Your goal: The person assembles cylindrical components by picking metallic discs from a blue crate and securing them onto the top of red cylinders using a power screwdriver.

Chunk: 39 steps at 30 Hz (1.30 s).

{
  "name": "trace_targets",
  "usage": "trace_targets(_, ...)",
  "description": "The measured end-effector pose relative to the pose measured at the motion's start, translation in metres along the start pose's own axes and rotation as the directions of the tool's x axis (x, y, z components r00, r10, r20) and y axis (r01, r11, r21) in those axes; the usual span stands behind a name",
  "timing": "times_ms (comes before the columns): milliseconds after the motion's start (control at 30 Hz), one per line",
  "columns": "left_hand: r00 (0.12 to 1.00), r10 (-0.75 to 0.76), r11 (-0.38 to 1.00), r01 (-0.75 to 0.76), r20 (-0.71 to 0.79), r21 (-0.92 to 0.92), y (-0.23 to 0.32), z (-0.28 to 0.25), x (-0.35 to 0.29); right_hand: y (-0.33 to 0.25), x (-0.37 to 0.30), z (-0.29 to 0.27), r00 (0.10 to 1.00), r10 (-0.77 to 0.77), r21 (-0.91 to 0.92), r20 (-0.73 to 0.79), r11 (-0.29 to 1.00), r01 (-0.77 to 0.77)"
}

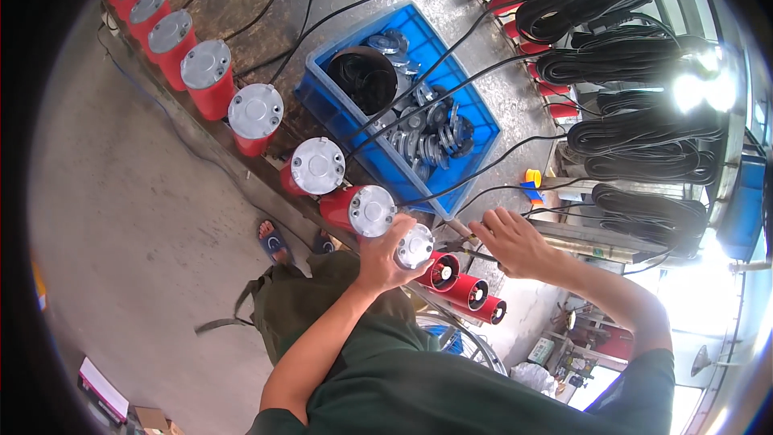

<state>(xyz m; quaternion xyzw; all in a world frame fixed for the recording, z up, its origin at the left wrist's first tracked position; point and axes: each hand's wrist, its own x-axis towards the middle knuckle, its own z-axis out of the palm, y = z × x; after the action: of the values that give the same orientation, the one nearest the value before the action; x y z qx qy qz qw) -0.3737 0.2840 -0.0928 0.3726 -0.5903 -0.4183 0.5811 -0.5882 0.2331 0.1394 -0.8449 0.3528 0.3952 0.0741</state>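
Note:
My left hand (382, 260) is wrapped around a silver end cap (415, 246) on top of a red cylinder, part of a row along the bench edge. To the right, my right hand (515, 243) is raised with its fingers curled. A dark, narrow tool (477, 254) runs from beneath these fingers toward the capped cylinder; its kind is unclear. Just left of my left hand stands another capped red cylinder (370, 211). Nearer my body, an uncapped red cylinder (444, 271) shows its inside, with two similar open ones beyond it.
A blue crate (403, 177) on the bench holds many loose silver caps and a dark round container (362, 80). Black cables cross the bench. Coiled black cable bundles (644, 137) lie at the right. A yellow tape roll (533, 177) sits beyond my right hand.

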Motion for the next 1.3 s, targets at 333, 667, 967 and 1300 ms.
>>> trace_targets(333,0.999,-0.035,0.999,0.035,0.006,-0.019,0.003,-0.003,0.001,0.018,0.021,-0.025,0.978,-0.100,0.058,0.186,0.994,0.090)
trace_targets(667,0.998,-0.059,0.998,0.059,-0.013,0.039,0.006,-0.005,-0.001,-0.001,0.025,-0.032,0.987,-0.108,-0.222,0.122,0.966,0.133)
trace_targets(967,0.997,-0.083,0.995,0.083,-0.006,0.045,0.007,-0.005,-0.003,-0.033,0.020,-0.042,0.876,0.112,0.199,0.469,0.953,-0.229)
trace_targets(1300,0.997,-0.071,0.997,0.071,0.005,0.043,0.007,-0.005,-0.001,-0.045,0.022,-0.041,0.854,0.214,0.028,0.474,0.966,-0.257)
